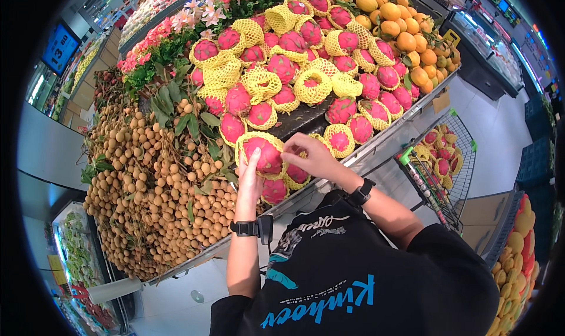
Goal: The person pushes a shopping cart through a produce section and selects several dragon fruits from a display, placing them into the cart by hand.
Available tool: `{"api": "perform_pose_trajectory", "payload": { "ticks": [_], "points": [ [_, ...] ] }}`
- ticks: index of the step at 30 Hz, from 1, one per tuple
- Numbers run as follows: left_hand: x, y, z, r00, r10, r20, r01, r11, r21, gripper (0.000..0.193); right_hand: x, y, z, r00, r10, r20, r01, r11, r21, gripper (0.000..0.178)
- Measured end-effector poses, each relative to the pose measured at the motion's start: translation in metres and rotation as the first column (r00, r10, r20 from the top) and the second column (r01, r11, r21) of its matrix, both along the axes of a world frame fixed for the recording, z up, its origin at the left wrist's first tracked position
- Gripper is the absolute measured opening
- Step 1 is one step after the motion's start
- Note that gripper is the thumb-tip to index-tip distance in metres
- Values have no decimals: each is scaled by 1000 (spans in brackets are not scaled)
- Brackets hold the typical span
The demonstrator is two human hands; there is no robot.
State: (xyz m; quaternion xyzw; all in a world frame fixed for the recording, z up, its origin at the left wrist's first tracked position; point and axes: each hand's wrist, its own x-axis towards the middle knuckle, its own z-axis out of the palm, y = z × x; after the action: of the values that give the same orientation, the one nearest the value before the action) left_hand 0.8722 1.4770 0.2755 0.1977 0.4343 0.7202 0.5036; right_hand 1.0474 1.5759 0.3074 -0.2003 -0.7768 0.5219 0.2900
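Observation:
A pink dragon fruit [265, 156] in a yellow foam net [259, 135] is held at the front edge of the fruit stand. My left hand [250, 180] grips its left side, with the thumb lying up along the skin. From the right, my right hand [316, 157] meets the fruit with bent, pinched fingers. Whatever lies between those fingertips is hidden. Below the held fruit sits another dragon fruit [274, 191], partly covered. Behind my hands spreads a pile of dragon fruits [292, 42], most in yellow foam nets, around a dark bare patch of the stand [301, 118].
Longans [159, 200] with leafy stems heap to the left. Oranges [390, 28] fill the far right, and artificial flowers [182, 21] line the back. A metal rail [382, 137] edges the stand. To the right stands a shopping cart [465, 153]; mangoes [512, 265] lie at lower right.

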Motion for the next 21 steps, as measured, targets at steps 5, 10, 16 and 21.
{"api": "perform_pose_trajectory", "payload": {
  "ticks": [5, 10, 16, 21],
  "points": [
    [9, 0, 13, 985, 34, -168, -36, 999, -14, 51, -3, -8, -3, 987, -160, -9, 159, 986, -54, 79],
    [29, 6, 26, 949, 4, -314, -55, 987, -154, 64, -18, -15, -17, 996, -5, 87, 10, 999, -52, 127],
    [20, -7, 29, 943, -68, -325, -5, 976, -217, 68, -9, -17, -20, 999, -34, -29, 18, 902, -431, 112],
    [10, -25, 18, 874, -235, -426, 149, 963, -225, 50, 23, -6, -51, 984, -172, -47, 20, 369, -929, 45]
  ]
}}
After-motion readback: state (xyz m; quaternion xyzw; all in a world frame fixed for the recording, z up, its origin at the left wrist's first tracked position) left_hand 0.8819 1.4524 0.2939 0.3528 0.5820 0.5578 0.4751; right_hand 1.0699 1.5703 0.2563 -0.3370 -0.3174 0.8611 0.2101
